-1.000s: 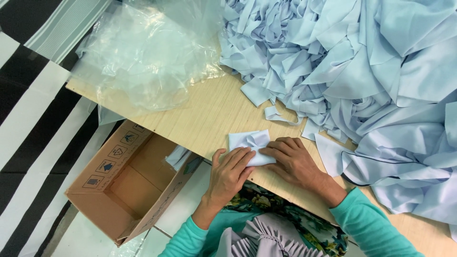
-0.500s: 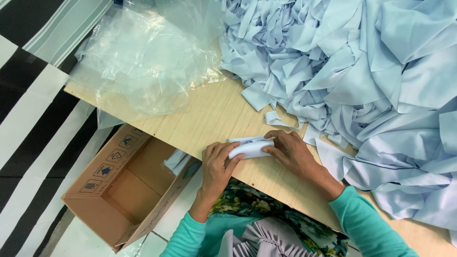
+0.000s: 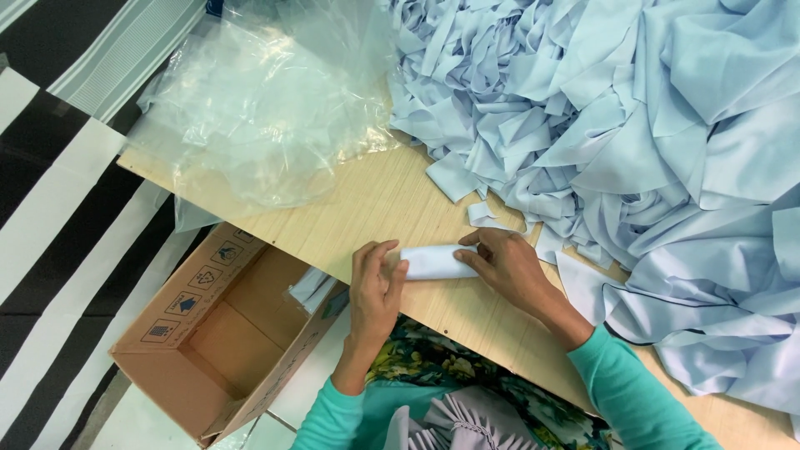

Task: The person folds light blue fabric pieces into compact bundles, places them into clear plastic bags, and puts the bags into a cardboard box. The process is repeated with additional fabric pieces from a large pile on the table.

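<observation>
A small folded piece of pale blue cloth [image 3: 432,262], rolled into a narrow bundle, lies on the wooden table [image 3: 379,204] close to its near edge. The left hand [image 3: 374,292] is cupped against the bundle's left end, fingers curled around it. The right hand [image 3: 505,267] presses on the right end, fingertips pinching the fold. Both sleeves are teal. Just beyond the bundle sits a small loose scrap of the same cloth [image 3: 479,213], and behind it a large heap of pale blue fabric strips [image 3: 617,125] covers the right part of the table. A crumpled clear plastic bag [image 3: 258,108] rests at the table's far left. Below the table edge, an open cardboard box [image 3: 221,329] stands on the floor, with some pale material inside it.
</observation>
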